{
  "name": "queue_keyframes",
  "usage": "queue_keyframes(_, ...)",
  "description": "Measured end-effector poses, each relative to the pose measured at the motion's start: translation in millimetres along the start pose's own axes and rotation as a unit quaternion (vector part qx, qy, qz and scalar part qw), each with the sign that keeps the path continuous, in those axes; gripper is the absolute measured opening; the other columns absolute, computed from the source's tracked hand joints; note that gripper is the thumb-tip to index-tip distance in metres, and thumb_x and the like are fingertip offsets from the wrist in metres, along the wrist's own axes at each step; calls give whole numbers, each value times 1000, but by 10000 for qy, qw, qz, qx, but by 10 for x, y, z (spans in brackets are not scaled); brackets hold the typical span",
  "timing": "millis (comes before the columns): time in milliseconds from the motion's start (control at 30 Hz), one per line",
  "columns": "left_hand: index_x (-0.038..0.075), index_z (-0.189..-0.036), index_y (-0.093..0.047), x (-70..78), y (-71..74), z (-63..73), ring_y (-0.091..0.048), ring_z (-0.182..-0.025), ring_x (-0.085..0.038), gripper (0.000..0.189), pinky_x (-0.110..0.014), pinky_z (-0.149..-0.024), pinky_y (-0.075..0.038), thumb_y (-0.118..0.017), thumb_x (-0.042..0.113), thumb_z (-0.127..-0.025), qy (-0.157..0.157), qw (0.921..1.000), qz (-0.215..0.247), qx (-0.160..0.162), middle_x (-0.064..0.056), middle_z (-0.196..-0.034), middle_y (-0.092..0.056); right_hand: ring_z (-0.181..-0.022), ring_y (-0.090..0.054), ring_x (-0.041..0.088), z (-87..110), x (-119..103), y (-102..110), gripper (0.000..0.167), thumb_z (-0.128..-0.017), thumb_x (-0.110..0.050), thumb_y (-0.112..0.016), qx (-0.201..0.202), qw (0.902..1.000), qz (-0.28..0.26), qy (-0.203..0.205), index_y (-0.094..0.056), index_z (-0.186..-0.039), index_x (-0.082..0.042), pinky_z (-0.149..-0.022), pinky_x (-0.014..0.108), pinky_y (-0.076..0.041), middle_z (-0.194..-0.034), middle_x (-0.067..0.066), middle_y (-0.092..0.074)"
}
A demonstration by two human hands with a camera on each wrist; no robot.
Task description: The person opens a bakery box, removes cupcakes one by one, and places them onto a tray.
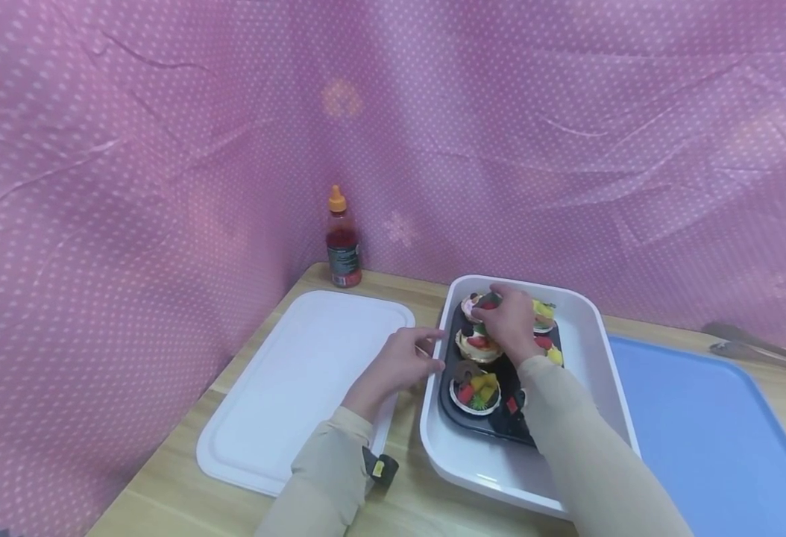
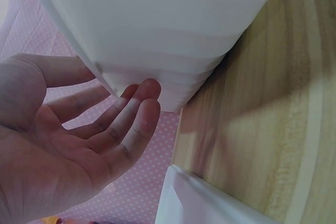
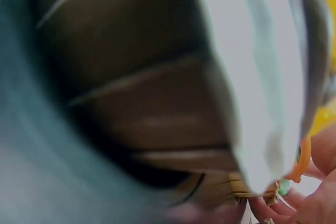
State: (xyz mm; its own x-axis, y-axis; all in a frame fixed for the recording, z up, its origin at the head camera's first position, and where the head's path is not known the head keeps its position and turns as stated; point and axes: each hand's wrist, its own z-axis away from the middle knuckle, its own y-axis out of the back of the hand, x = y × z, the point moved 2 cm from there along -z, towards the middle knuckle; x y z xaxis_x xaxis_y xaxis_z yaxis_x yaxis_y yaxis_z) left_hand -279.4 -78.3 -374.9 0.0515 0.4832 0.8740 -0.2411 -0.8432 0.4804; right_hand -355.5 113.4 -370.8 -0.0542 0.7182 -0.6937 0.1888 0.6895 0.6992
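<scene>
A pink dotted cloth (image 1: pixel 165 134) hangs behind the left and far edges of a wooden table (image 1: pixel 145 507). A white board (image 1: pixel 306 373) lies along the table's left edge; a red sauce bottle (image 1: pixel 344 257) with an orange cap stands upright at the far-left corner. The left hand (image 1: pixel 396 362), its fingers relaxed and loosely bent, is at the left rim of a white tub (image 1: pixel 584 365), the fingertips beside its outer wall. Inside the tub, toward its far left, lies a dark tray (image 1: pixel 470 425). Fruit-topped tarts (image 1: pixel 479 344) sit along the tray's left and right edges. The right hand (image 1: pixel 510 321) reaches over the tray's far edge, fingers bent down among the tarts; whether they grip one cannot be told. A blue tray (image 1: pixel 695 440) lies right of the tub; dark utensils (image 1: pixel 728 333) lie near the table's far edge.
</scene>
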Motion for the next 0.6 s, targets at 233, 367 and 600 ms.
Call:
queue_keyframes(233, 13, -139, -61, -10, -5, -21, -67, -86, -18, 54, -29, -66, -57, -75, 6, -87, -9, 10000, -75, -1, -12, -110, -72, -133, -50, 41, 11, -1, -3, 61, -91, -19, -75, 67, 10000, 2, 29, -52, -144, 2, -112, 54, -43, -142, 25, -56)
queue_keyframes(367, 13, -139, -61, -20, -7, -28, -67, -87, -18, 54, -30, -67, -57, -75, 7, -87, -2, 9999, -116, -5, -12, -111, -72, -133, -49, 40, 7, 3, -15, 59, -90, -20, -76, 123, 9999, -51, -15, -55, -141, 1, -112, 54, -42, -140, 24, -57)
queue_keyframes(600, 12, -139, -61, -6, 2, -29, -68, -89, -20, 55, -30, -68, -57, -75, 6, -86, -59, 9999, -135, -13, -15, -112, -72, -130, -50, 38, 7, -1, -43, 56, -88, -21, -78, 261, 9994, -135, -193, -58, -137, 0, -110, 53, -44, -138, 23, -57)
